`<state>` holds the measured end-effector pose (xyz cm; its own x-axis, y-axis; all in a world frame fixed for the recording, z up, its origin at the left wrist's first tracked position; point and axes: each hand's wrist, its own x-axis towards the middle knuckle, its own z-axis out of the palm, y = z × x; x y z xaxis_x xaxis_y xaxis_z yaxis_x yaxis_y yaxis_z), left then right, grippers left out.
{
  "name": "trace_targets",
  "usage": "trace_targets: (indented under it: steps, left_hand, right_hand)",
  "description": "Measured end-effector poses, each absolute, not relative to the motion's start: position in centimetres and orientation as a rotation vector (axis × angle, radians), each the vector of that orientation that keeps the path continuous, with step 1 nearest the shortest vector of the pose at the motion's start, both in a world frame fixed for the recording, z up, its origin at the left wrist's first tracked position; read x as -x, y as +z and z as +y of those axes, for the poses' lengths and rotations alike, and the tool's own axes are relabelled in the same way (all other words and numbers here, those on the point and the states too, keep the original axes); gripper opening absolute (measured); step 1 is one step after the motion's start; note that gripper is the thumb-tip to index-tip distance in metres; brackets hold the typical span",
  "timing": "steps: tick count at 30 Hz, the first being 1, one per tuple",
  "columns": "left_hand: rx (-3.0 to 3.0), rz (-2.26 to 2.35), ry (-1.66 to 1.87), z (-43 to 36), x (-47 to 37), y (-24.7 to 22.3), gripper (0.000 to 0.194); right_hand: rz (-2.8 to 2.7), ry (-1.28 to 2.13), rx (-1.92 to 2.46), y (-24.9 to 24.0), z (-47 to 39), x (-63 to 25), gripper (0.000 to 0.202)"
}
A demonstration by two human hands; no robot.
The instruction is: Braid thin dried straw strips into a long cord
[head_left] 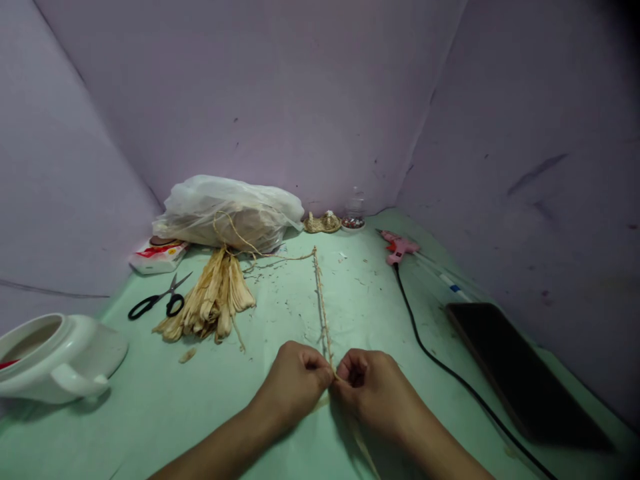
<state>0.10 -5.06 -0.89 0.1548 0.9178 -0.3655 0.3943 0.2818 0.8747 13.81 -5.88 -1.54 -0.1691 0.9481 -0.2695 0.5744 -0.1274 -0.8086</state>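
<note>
A thin tan braided cord [322, 303] runs from a point near the back of the table straight toward me. At its near end my left hand [295, 381] pinches it between thumb and forefinger. My right hand [373, 387] is closed on the cord too, its fingertips almost touching the left ones. Loose fibre strands [364, 445] trail below the hands toward the front. From the cord's far end, a thin string [280, 256] leads left to a bundle of dried, straw-coloured fibre strips [213, 300]. The exact crossing of strands is hidden by my fingers.
Black-handled scissors [160, 297], a white ceramic pot [65, 357], a tissue pack [159, 258] and a plastic bag [230, 210] lie left. Woven pieces [322, 223] and a small dish [353, 223] stand behind. A pink glue gun [399, 247], its black cord and a dark tablet [520, 373] lie right.
</note>
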Motion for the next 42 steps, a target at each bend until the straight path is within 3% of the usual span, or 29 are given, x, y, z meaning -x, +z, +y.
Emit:
trace_targets:
  steps: [7, 14, 25, 32, 36, 39, 42]
  left_hand:
    - [-1.014, 1.402, 0.573, -5.1, 0.0, -0.8, 0.010]
    - [-0.841, 1.360, 0.560, -5.2, -0.2, 1.4, 0.007]
    - [-1.059, 1.331, 0.622, -5.3, 0.2, 0.6, 0.004]
    - [-1.042, 1.295, 0.659, -5.4, 0.5, 0.3, 0.007]
    - [-1.068, 1.237, 0.697, -5.5, 0.6, 0.1, 0.007]
    - [-1.075, 1.227, 0.714, -5.6, 0.7, -0.2, 0.005]
    - [-1.099, 1.223, 0.734, -5.8, 0.8, -0.4, 0.005]
  right_hand:
    - [-2.126, 0.881, 1.424, 0.3, -6.9, -14.1, 0.016]
    - [-2.360, 0.787, 1.318, 0.1, -7.8, -14.6, 0.034]
    - [-2.478, 0.541, 1.469, 0.6, -8.9, -14.3, 0.028]
    - [-2.552, 0.661, 1.816, 2.8, -11.8, -19.6, 0.020]
    - [-2.110, 0.782, 1.985, 5.4, -12.5, -21.7, 0.013]
    - [-1.597, 1.175, 1.855, 6.6, -11.5, -19.9, 0.034]
    - [-1.256, 1.558, 1.543, 6.0, -9.8, -16.3, 0.037]
